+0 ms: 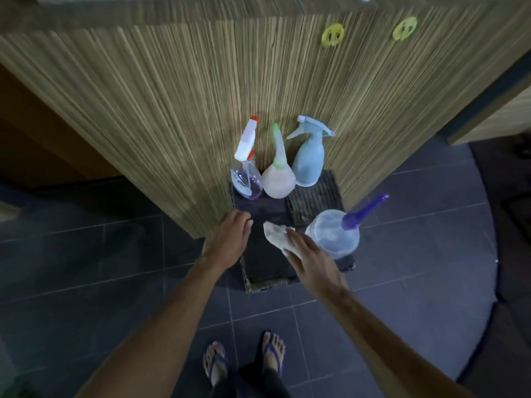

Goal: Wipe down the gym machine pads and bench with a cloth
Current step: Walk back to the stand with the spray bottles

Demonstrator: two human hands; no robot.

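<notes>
The person is at the fetching stage: no gym machine is in sight yet, only supplies on a low dark bench [258,262] against a wood-grain wall [172,96]. The right hand [309,255] lies over a pale cloth [274,232] on the bench top, fingers fairly straight; whether the grip has closed on it I cannot tell. The left hand [230,239] rests loosely on the bench edge, holding nothing. Next, I'd judge, lift the cloth and pick a spray. Four spray bottles: red-capped [247,165], green-topped [278,173], blue [309,156], purple-nozzled [334,234]. One cloth.
</notes>
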